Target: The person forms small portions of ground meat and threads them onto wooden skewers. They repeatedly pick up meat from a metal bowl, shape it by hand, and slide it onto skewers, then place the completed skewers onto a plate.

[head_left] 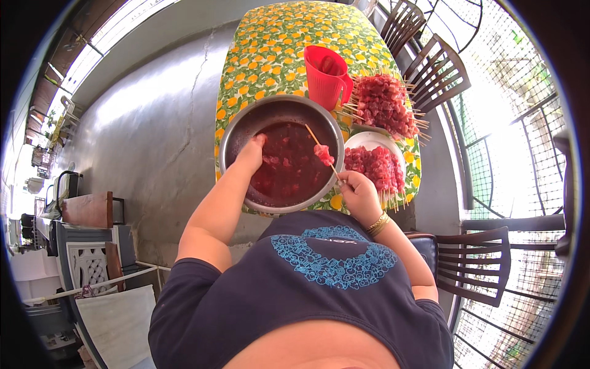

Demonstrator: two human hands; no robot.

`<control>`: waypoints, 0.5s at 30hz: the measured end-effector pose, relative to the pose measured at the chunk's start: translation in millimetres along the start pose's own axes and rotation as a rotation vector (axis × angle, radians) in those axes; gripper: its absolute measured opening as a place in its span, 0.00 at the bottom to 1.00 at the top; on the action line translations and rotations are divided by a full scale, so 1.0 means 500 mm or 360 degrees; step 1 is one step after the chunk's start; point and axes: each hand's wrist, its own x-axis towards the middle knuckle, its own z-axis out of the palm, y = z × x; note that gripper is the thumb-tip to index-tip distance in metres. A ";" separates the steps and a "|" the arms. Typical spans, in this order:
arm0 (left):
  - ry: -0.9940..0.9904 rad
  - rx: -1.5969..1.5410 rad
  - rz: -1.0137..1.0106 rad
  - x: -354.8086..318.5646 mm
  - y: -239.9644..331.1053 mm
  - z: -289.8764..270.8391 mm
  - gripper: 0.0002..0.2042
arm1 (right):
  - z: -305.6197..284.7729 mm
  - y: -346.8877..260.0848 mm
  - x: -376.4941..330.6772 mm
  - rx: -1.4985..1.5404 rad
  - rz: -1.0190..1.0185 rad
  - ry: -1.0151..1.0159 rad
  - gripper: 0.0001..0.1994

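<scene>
A wide steel bowl in front of me holds raw meat pieces in dark red liquid. My left hand reaches over its left side, its fingertips down at the meat and mostly hidden. Between the fingers of my right hand, at the bowl's right rim, is the lower end of a bamboo skewer. One lump of meat is threaded partway along it, and the pointed end leans up and left over the bowl.
Right of the bowl, a white plate carries filled meat skewers. Beyond it lies a taller stack of skewers. A red plastic pitcher stands behind the bowl on the fruit-patterned tablecloth. Wooden chairs line the right side.
</scene>
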 end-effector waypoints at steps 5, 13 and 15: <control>-0.0979 0.1609 -0.0256 -0.014 0.043 -0.015 0.30 | 0.001 -0.002 -0.002 -0.0032 0.0037 -0.0010 0.09; -0.1532 0.0906 -0.0261 -0.080 0.099 0.141 0.32 | -0.001 -0.025 0.005 -0.0060 0.0020 -0.0028 0.10; -0.1443 0.0655 -0.0168 -0.050 0.102 0.125 0.24 | -0.003 -0.024 0.006 -0.0072 0.0019 -0.0039 0.10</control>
